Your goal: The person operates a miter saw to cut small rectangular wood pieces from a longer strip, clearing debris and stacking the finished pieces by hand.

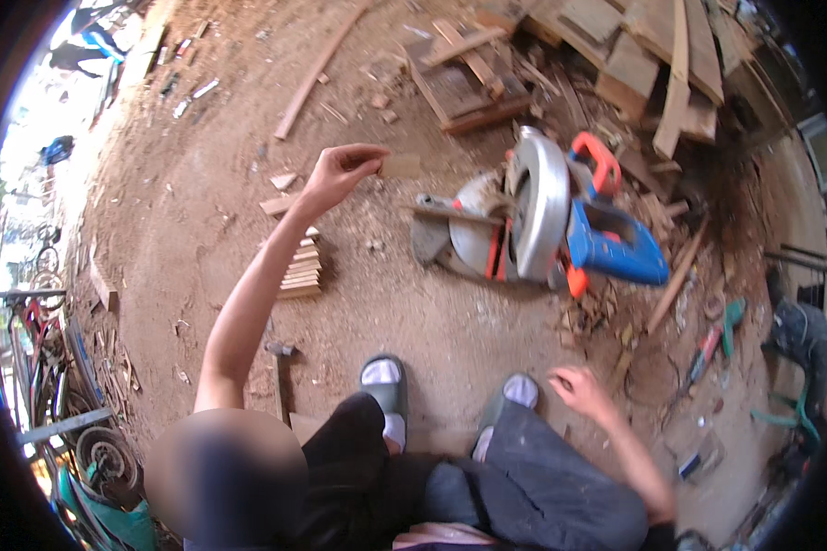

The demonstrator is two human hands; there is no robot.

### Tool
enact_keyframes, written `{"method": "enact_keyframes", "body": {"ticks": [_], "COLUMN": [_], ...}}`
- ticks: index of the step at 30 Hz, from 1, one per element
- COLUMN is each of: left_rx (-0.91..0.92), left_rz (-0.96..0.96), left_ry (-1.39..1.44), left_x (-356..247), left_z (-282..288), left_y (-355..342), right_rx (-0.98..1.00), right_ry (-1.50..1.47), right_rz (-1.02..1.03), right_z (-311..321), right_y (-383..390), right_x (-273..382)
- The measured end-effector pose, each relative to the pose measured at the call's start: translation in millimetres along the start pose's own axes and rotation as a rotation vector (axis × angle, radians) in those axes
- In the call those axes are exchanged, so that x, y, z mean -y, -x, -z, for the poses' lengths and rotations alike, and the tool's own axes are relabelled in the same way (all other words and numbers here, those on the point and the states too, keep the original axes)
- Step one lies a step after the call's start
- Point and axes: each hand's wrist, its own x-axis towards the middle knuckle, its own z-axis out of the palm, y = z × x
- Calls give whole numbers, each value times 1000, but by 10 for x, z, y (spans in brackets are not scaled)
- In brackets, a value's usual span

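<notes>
Wood [402,165], a small flat piece, is pinched between the thumb and fingers of our left hand [347,173], which is drawn narrow at the piece's left end. It sits out on the far side, left of the saw [540,207], and looks clear of it. The relation that counts, we judge, is this: the piece points right from our fingertips, its long axis running roughly left to right, while the saw's grey base [429,239] lies to the right and a little nearer. Our left hand is the one beside that base; our right hand [583,393] hangs on the saw's near side, fingers loosely curled (it seems to hold nothing, though we cannot see into the palm). A stack [301,275] of thin pieces lies on the ground [377,312] just right of our left forearm [248,321], with a hammer [280,372] nearer still, left of our sandals [392,401].
</notes>
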Motion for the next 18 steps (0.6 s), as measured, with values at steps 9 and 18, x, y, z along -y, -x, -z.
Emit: {"method": "enact_keyframes", "body": {"ticks": [9, 18], "left_rx": [433, 486], "left_rz": [16, 121], "left_ry": [-26, 1], "left_x": [502, 662], "left_z": [-1227, -2014], "left_y": [1350, 1447], "right_rx": [315, 199], "right_ry": [-543, -871], "right_rz": [-122, -277], "right_z": [-294, -1090], "right_y": [-1198, -1486], "right_x": [716, 600]}}
